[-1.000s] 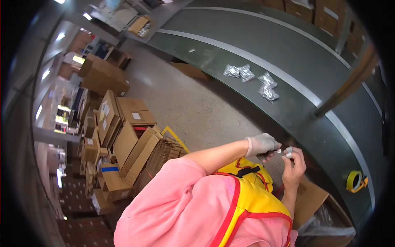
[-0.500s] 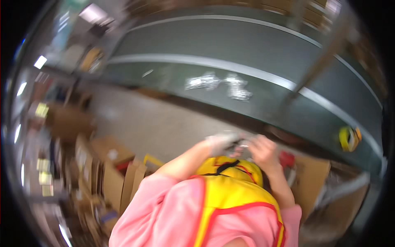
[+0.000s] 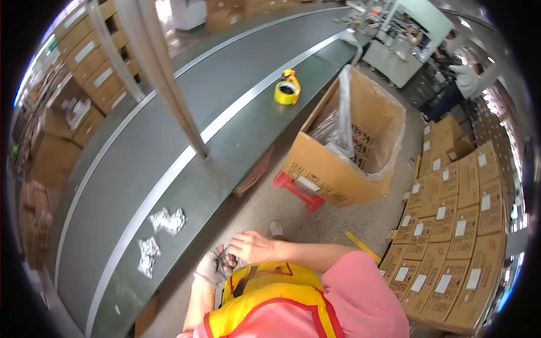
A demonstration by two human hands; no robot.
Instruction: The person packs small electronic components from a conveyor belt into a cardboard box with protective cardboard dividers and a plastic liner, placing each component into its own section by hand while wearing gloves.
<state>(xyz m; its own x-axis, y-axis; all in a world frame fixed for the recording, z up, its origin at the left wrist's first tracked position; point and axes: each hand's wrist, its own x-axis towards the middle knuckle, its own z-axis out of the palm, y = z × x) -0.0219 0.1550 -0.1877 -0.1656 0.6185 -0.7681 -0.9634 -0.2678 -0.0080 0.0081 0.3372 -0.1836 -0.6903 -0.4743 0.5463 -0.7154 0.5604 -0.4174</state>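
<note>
My left hand (image 3: pixel 211 268), in a pale glove that leaves the fingertips bare, is held in front of my waist with its fingers curled. My bare right hand (image 3: pixel 249 248) meets it there, fingers bent and pinched against the left fingertips. Whatever is between them is too small and too covered to make out. Nearest to the hands, on the conveyor's green side ledge (image 3: pixel 194 211), lie crumpled silvery packets (image 3: pixel 167 221) and another silvery packet (image 3: pixel 148 257). Farther along that ledge sits a yellow tape roll (image 3: pixel 286 92) with an orange dispenser.
A dark conveyor belt (image 3: pixel 127 163) curves past on the left, with a metal post (image 3: pixel 169 84) at its edge. Ahead right stands an open, plastic-lined carton (image 3: pixel 332 179) over a red support (image 3: pixel 298 191). Stacked cartons (image 3: pixel 445 248) fill the right; another person (image 3: pixel 465 84) stands far off.
My view has swung to the right, bringing the open carton and the stacked cartons into sight. Both hands stay together in front of my waist.
</note>
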